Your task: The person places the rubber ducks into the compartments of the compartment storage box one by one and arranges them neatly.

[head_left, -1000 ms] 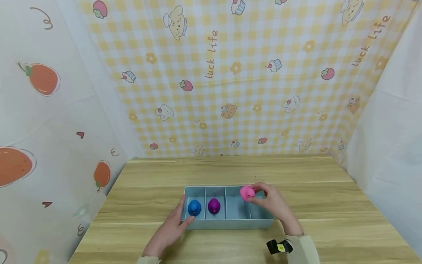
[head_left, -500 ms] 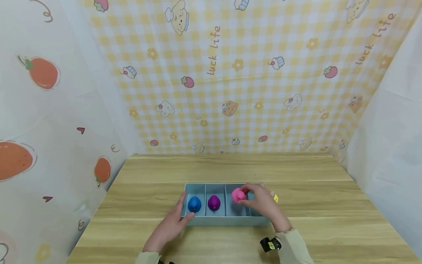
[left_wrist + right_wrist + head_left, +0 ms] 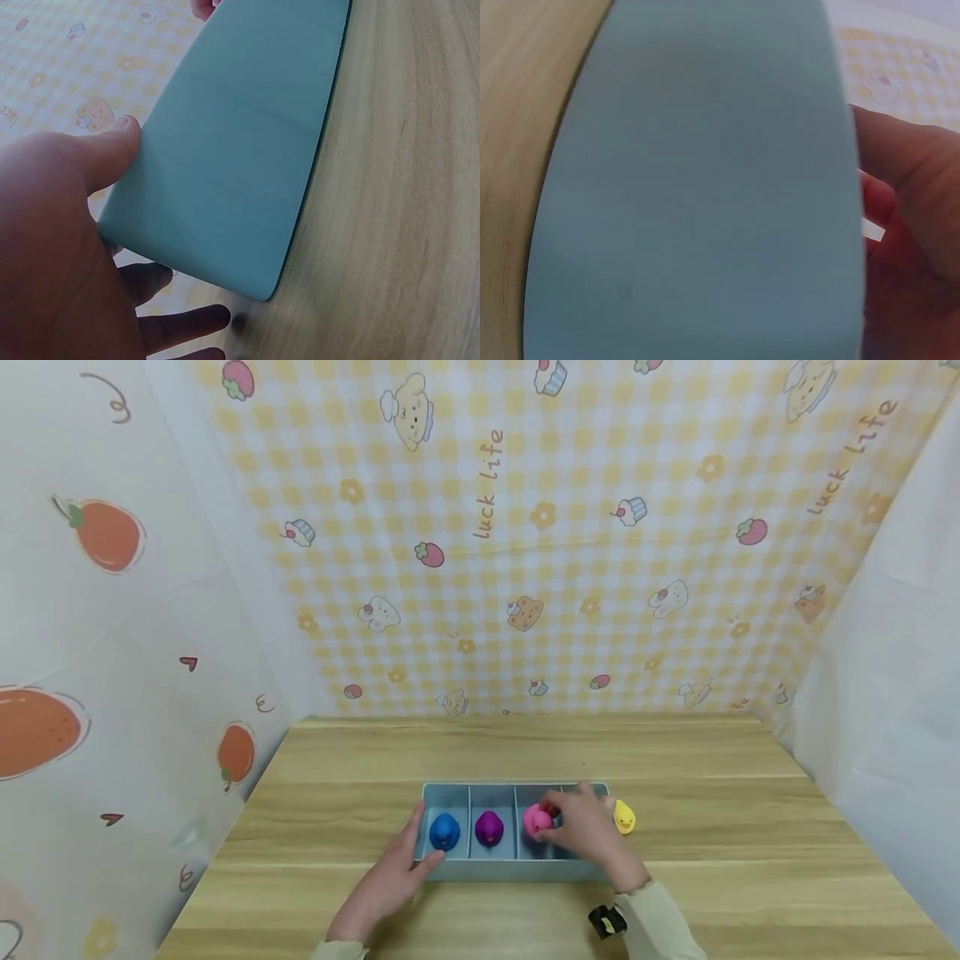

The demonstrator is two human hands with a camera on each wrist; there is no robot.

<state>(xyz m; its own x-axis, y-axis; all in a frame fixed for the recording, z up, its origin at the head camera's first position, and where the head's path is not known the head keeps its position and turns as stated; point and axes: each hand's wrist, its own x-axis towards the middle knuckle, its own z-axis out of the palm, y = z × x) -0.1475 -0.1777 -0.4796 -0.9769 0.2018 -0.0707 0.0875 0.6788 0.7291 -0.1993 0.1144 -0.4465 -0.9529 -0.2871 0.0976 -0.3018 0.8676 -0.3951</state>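
Observation:
In the head view, a blue-grey divided box (image 3: pixel 517 870) lies lengthwise on the table. My left hand (image 3: pixel 385 878) steadies its left end, thumb along the front rim and fingers extended along the end wall. A pink rubber duck (image 3: pixel 536 820) is pinched between the thumb and fingers of my right hand (image 3: pixel 591 828), low in the third compartment from the left. Whether it touches the bottom cannot be seen. The leftmost compartment contains a blue rubber duck (image 3: pixel 445 832), the second a purple one. In the right wrist view, the box wall (image 3: pixel 697 180) hides the fingertips.
Just past the box's right end sits a yellow rubber duck (image 3: pixel 624 817), close to my right hand's fingers. The wooden table (image 3: pixel 360 760) runs back to a checked cloth (image 3: pixel 570 568), with white cloths at either side.
My right hand has moved left and lowered the pink duck from above the right divider into the third compartment. The yellow duck has come into view. The left hand stays at the box's end.

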